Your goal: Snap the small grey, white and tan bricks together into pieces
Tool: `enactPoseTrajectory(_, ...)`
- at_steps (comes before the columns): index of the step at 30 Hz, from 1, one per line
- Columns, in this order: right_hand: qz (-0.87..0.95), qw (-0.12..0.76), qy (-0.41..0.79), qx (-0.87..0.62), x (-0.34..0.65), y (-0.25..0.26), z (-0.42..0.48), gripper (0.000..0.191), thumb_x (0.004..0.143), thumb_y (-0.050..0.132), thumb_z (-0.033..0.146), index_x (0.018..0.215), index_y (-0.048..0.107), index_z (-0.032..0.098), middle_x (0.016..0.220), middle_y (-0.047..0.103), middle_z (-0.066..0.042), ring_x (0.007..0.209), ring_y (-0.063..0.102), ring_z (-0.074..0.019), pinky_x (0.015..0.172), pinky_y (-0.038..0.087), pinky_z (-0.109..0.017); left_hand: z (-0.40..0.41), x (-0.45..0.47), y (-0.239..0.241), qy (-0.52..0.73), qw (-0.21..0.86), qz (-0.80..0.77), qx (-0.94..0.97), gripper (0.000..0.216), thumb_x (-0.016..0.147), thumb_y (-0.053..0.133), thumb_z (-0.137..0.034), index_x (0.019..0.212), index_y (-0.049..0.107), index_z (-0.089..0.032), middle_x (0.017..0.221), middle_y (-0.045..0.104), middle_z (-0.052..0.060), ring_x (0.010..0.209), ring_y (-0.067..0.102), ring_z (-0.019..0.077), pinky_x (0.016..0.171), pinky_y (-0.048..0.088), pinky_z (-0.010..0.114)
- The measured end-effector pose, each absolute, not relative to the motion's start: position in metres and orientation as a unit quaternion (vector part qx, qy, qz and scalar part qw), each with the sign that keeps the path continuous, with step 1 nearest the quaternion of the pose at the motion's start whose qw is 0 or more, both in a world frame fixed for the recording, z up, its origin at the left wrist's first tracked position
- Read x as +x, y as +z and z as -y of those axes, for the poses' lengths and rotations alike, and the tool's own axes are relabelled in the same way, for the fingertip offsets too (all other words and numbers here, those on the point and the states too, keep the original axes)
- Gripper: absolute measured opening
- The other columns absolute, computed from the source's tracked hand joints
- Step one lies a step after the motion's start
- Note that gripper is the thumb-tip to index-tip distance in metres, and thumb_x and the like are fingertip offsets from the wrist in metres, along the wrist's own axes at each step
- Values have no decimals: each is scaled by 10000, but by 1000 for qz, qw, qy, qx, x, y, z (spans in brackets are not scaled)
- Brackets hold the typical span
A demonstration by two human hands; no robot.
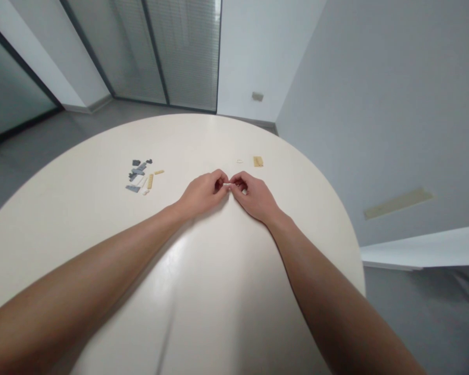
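My left hand and my right hand meet fingertip to fingertip over the middle of the table. Between them they pinch a small white piece, mostly covered by the fingers. Its exact kind is too small to make out. Just beyond the right hand lie a tiny white piece and a flat tan square piece. To the left of the left hand is a loose pile of small grey pieces, with a tan strip and several white bits among them.
A round white table fills the lower view. Beyond its far edge stand a glass partition and a white wall with a socket. On the right, a grey wall carries a strip of tape.
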State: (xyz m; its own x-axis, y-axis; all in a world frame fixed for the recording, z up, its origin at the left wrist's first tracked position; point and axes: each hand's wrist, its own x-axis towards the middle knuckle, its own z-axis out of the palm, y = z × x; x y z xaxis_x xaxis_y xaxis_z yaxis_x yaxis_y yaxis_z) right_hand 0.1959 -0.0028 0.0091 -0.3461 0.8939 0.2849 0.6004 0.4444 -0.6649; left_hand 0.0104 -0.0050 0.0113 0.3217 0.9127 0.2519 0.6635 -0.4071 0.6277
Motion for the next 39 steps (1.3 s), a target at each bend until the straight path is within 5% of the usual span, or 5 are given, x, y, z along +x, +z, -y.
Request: enactPoseTrajectory(39, 773, 358, 233, -469, 190, 1, 1, 185, 992, 506, 367, 1069, 607, 232, 949, 724, -42, 841, 653, -180, 760, 469, -308, 4, 6, 5, 358, 222, -496, 760, 199, 936, 528, -314, 1054, 633, -192, 928, 715, 54, 781, 628, 173, 707, 474, 296)
